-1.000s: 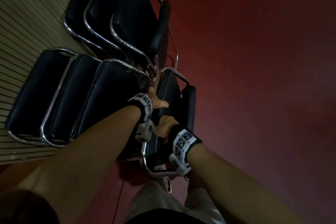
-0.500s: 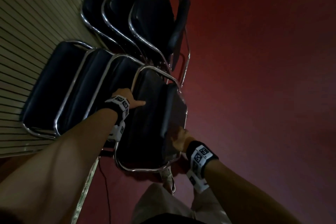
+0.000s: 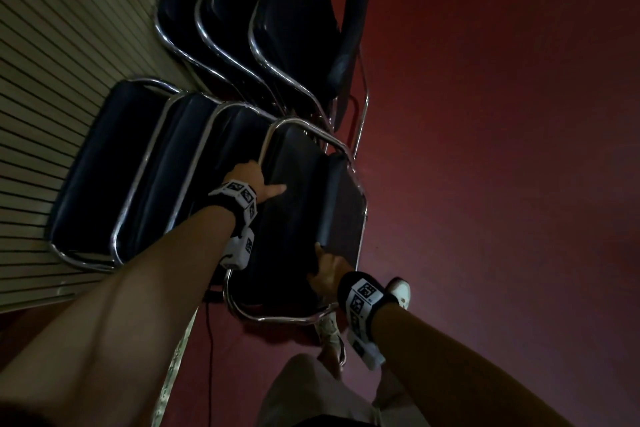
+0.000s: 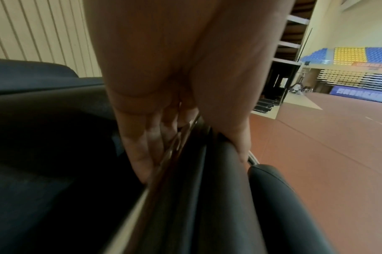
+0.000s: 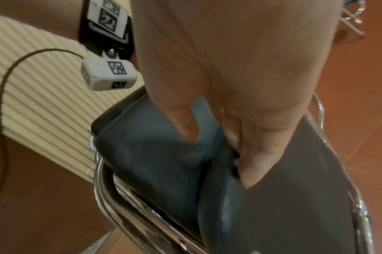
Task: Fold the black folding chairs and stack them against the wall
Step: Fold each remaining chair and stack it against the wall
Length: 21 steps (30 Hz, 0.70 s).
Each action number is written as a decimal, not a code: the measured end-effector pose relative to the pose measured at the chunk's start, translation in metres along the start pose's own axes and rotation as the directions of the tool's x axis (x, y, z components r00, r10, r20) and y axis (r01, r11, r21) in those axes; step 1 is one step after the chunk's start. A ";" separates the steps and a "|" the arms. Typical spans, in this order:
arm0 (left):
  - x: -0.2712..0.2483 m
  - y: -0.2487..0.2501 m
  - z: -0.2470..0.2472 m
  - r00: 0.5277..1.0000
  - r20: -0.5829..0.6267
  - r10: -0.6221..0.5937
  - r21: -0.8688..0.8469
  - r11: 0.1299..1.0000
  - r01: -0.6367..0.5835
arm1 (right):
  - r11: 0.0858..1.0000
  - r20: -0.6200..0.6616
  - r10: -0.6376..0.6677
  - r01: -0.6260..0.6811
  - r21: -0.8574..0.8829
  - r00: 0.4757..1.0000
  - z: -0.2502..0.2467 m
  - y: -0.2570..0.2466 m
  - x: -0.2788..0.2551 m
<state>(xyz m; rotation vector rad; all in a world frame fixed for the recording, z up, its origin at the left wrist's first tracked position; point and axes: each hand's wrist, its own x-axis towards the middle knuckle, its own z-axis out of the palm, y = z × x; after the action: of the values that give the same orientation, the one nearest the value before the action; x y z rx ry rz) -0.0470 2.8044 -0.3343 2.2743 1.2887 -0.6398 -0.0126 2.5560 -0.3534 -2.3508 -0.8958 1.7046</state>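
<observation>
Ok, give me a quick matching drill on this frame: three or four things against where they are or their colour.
Things:
1. left hand
2. right hand
3. floor
4. wall

Matches:
a. red
b. pale, ribbed
c. on the front chair's near edge
d. on that chair's chrome side rail

Pairs: 1-d, 2-c, 3-a, 4-b

Head view looks steeply down; both wrist views sit close, seemingly sharing the folded chair (image 3: 298, 218).

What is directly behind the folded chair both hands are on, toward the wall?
Behind the held chair stand three folded chairs in a row, the farthest against the slatted wall. Their legs and lower frames are covered.
</observation>
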 end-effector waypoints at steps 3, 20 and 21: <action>-0.002 -0.003 0.006 0.998 0.012 -0.057 0.030 0.998 0.057 | 0.998 0.058 -0.006 0.010 -0.068 0.998 0.007 -0.001 -0.002; -0.118 0.230 -0.016 0.945 0.103 0.309 0.234 0.916 -0.325 | 0.979 -0.209 -0.018 -0.025 -0.203 0.978 -0.141 0.109 -0.137; -0.128 0.260 -0.008 0.932 0.133 0.336 0.265 0.894 -0.360 | 0.983 -0.253 -0.016 -0.030 -0.179 0.967 -0.153 0.130 -0.155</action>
<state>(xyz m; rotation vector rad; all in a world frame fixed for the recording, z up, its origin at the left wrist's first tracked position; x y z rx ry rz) 0.1223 2.6030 -0.2131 2.5921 0.7534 -0.8197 0.1454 2.4078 -0.2210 -2.6137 -1.0343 1.3302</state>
